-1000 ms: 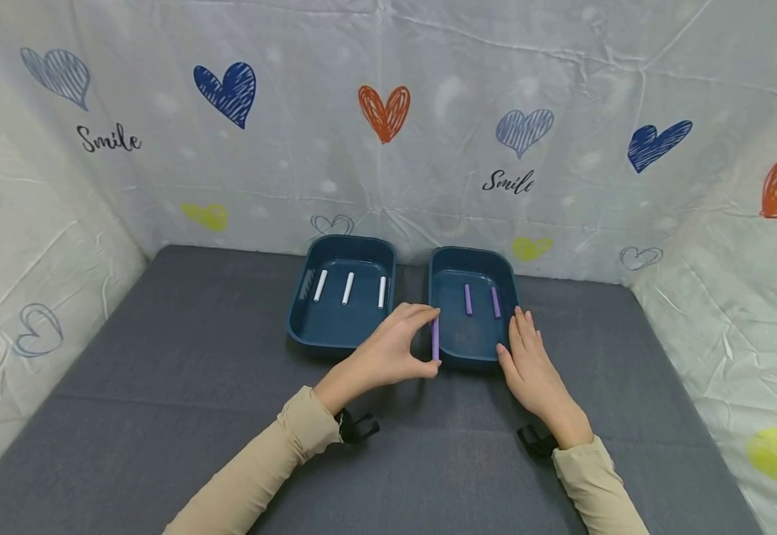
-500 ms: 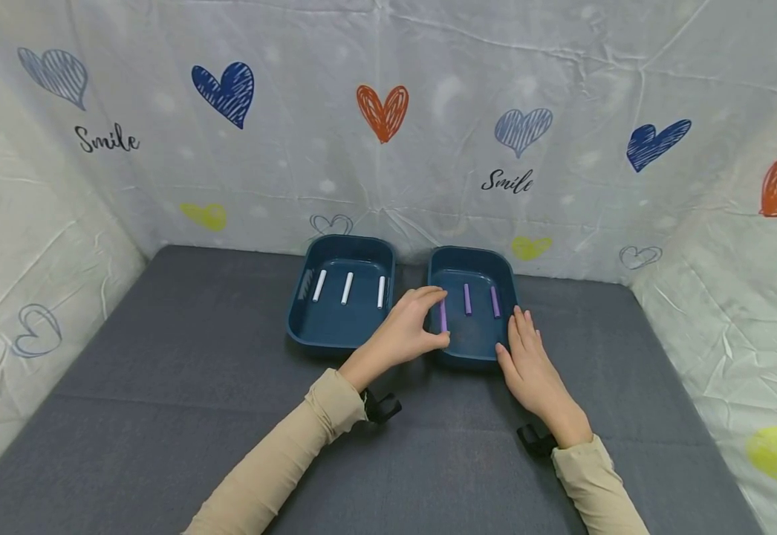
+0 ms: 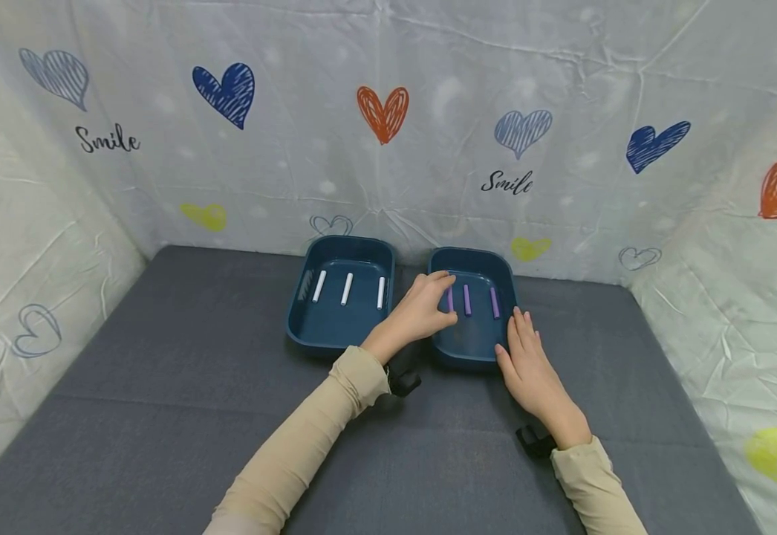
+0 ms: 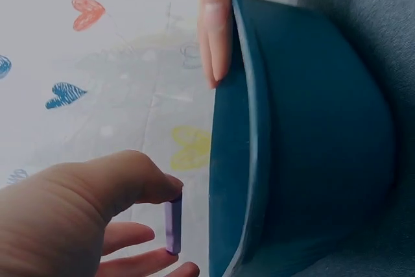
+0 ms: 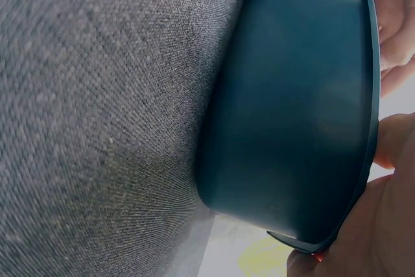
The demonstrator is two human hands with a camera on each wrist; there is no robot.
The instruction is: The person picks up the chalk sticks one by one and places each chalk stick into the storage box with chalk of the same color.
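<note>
My left hand [image 3: 418, 308] pinches a purple chalk stick [image 3: 450, 299] by its two ends, thumb at one and a finger at the other. It is over the left part of the right-hand blue tray [image 3: 472, 343]. In the left wrist view that chalk stick [image 4: 173, 225] hangs above the tray's rim level. Two more purple chalk sticks [image 3: 467, 301] lie side by side on the tray floor. My right hand [image 3: 535, 375] rests against the tray's right side with straight fingers, its thumb at the near right corner. The right wrist view shows the tray's outer wall [image 5: 292, 108] close up.
A second blue tray [image 3: 322, 340] stands just to the left, with three white chalk sticks [image 3: 347, 288] lying in it. Both trays sit on a grey cloth-covered table [image 3: 161, 416], near a white curtain [image 3: 295, 171] printed with hearts.
My left hand has carried the purple chalk stick forward and to the right, from beside the right tray's left rim to over its inside. The right hand and both trays have stayed put.
</note>
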